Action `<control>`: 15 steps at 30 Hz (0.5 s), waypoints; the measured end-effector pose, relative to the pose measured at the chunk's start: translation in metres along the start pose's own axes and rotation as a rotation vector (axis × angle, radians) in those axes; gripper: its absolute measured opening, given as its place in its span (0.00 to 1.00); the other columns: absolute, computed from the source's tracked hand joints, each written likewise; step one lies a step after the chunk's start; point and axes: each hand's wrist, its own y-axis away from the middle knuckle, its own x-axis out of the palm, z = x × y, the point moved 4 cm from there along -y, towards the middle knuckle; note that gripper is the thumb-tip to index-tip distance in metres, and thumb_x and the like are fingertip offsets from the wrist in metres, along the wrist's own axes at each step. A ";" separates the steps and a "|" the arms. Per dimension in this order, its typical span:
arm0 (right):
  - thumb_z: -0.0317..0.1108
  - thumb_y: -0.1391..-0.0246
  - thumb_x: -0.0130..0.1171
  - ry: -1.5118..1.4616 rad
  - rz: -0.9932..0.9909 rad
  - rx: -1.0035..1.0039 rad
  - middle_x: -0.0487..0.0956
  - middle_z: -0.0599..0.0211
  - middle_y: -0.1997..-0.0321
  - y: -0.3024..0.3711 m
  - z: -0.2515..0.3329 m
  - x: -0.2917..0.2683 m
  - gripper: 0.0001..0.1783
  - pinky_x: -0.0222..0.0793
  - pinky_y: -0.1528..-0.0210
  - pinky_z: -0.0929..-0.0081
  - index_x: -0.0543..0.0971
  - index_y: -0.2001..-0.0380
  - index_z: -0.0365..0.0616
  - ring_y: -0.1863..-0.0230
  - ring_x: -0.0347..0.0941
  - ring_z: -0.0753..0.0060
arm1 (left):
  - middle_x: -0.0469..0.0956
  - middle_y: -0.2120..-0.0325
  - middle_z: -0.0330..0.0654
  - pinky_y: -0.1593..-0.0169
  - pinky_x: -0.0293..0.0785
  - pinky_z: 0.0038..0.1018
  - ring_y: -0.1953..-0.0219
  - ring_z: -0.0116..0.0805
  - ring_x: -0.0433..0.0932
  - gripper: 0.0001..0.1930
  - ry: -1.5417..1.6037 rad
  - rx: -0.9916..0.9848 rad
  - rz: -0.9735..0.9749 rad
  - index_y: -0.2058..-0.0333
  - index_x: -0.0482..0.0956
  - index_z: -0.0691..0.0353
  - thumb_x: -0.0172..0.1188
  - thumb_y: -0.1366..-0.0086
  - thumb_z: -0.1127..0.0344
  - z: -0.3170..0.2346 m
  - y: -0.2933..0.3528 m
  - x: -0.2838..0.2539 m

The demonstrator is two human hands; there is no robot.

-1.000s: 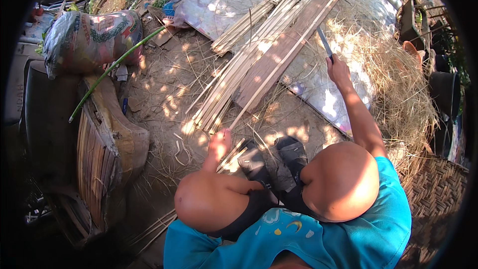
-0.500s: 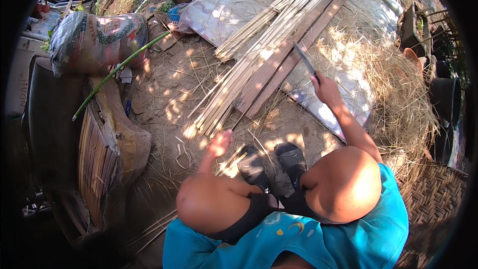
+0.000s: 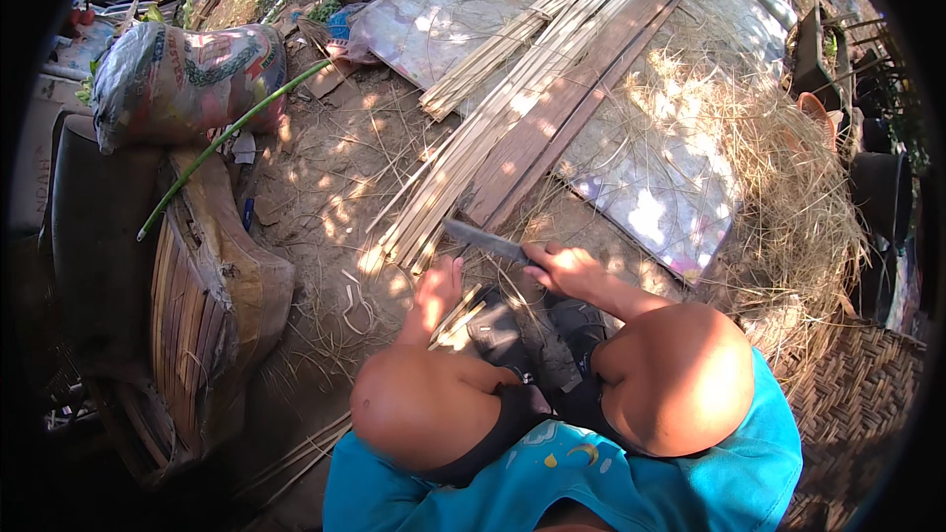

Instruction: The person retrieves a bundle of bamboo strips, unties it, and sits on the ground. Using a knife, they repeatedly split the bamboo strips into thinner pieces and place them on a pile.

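Outdoor yard, bare earth ground (image 3: 325,177) in dappled sun, littered with dry straw and shavings. Far left: one dark seat or cushion (image 3: 94,236), partly in shadow. Above it: one stuffed patterned sack (image 3: 187,79), lying on its side. One green stalk (image 3: 232,138), running slantwise from the sack's right end down to the left. Below it: one curved woven basket piece (image 3: 197,315) on edge, slats showing. Centre: one bundle of split bamboo strips (image 3: 512,108), number of strips too many to count, fanned on the ground and running up to the right, overlying one long flat plank (image 3: 572,108); both rest partly on one pale plastic sheet (image 3: 443,20). Left hand (image 3: 439,291), fingers closed about a few short bamboo slivers (image 3: 458,315), just below the near ends of the strips. One knife (image 3: 485,240), dark blade pointing left, level, its tip near those strip ends and just above the left hand. Right hand (image 3: 564,268), fingers wrapped tight about the knife's handle, blade projecting beyond the thumb side. Two bent knees and two dark shoes below the hands; the knees hide the ground beneath. Right: one heap of dry straw (image 3: 778,187). Far right: dark pots (image 3: 882,192), count unclear. Lower right: one woven mat (image 3: 857,394).
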 end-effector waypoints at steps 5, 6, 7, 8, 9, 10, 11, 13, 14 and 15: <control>0.50 0.31 0.48 0.186 -0.330 0.425 0.81 0.45 0.72 -0.017 -0.146 -0.115 0.18 0.75 0.63 0.43 0.74 0.52 0.47 0.68 0.79 0.35 | 0.77 0.81 0.57 0.67 0.76 0.51 0.73 0.58 0.81 0.20 -0.094 0.130 -0.053 0.62 0.77 0.61 0.43 0.23 0.51 0.024 0.038 -0.002; 0.49 0.31 0.49 0.186 -0.330 0.499 0.81 0.45 0.72 -0.003 -0.158 -0.112 0.18 0.75 0.63 0.44 0.75 0.53 0.46 0.68 0.79 0.35 | 0.77 0.82 0.56 0.67 0.75 0.49 0.74 0.55 0.81 0.21 -0.035 0.152 -0.048 0.64 0.77 0.62 0.43 0.23 0.51 0.046 0.056 0.003; 0.49 0.31 0.50 0.200 -0.359 0.547 0.81 0.44 0.72 -0.010 -0.169 -0.126 0.18 0.74 0.64 0.44 0.75 0.53 0.45 0.68 0.79 0.35 | 0.76 0.83 0.56 0.67 0.75 0.48 0.76 0.53 0.80 0.22 0.031 0.187 -0.081 0.66 0.77 0.62 0.43 0.23 0.51 0.054 0.049 -0.004; 0.49 0.31 0.50 0.225 -0.395 0.583 0.81 0.44 0.73 -0.025 -0.182 -0.149 0.19 0.74 0.65 0.44 0.76 0.54 0.44 0.68 0.79 0.35 | 0.75 0.84 0.54 0.67 0.73 0.45 0.77 0.50 0.79 0.24 0.172 0.149 0.033 0.68 0.77 0.63 0.43 0.23 0.50 0.051 0.032 -0.010; 0.48 0.32 0.51 0.240 -0.391 0.636 0.81 0.44 0.73 -0.030 -0.177 -0.155 0.19 0.73 0.65 0.44 0.76 0.54 0.44 0.68 0.79 0.35 | 0.74 0.85 0.52 0.68 0.72 0.42 0.77 0.47 0.77 0.25 0.314 0.088 0.182 0.70 0.76 0.64 0.44 0.23 0.49 0.055 0.035 -0.010; 0.49 0.31 0.50 0.177 -0.335 0.456 0.81 0.43 0.72 -0.034 -0.149 -0.125 0.19 0.75 0.63 0.46 0.76 0.55 0.43 0.67 0.79 0.35 | 0.72 0.86 0.51 0.68 0.71 0.40 0.78 0.43 0.75 0.27 0.456 0.030 0.333 0.72 0.76 0.65 0.44 0.23 0.48 0.056 0.036 -0.009; 0.49 0.31 0.50 0.095 -0.232 0.312 0.81 0.42 0.70 -0.027 -0.118 -0.082 0.20 0.75 0.62 0.46 0.76 0.49 0.45 0.66 0.79 0.34 | 0.71 0.85 0.42 0.69 0.67 0.32 0.79 0.33 0.69 0.30 0.454 0.003 0.432 0.76 0.75 0.65 0.44 0.23 0.46 0.047 0.029 -0.019; 0.51 0.31 0.50 0.053 -0.012 0.083 0.80 0.46 0.65 -0.024 -0.034 -0.023 0.22 0.75 0.64 0.47 0.73 0.42 0.52 0.66 0.79 0.36 | 0.72 0.84 0.39 0.70 0.66 0.31 0.79 0.30 0.69 0.30 0.575 -0.254 0.367 0.76 0.76 0.65 0.43 0.23 0.45 0.081 0.059 -0.032; 0.52 0.32 0.50 0.071 0.049 0.018 0.80 0.48 0.65 -0.015 -0.026 -0.014 0.23 0.76 0.63 0.48 0.72 0.41 0.54 0.66 0.79 0.38 | 0.73 0.83 0.38 0.70 0.66 0.31 0.79 0.29 0.69 0.30 0.638 -0.367 0.341 0.75 0.76 0.64 0.43 0.23 0.45 0.092 0.074 -0.034; 0.53 0.32 0.50 0.095 0.079 -0.023 0.80 0.50 0.64 -0.004 -0.022 -0.012 0.23 0.76 0.63 0.49 0.72 0.40 0.56 0.65 0.80 0.40 | 0.72 0.83 0.37 0.71 0.66 0.31 0.79 0.28 0.69 0.30 0.645 -0.422 0.332 0.75 0.76 0.64 0.44 0.23 0.45 0.105 0.077 -0.043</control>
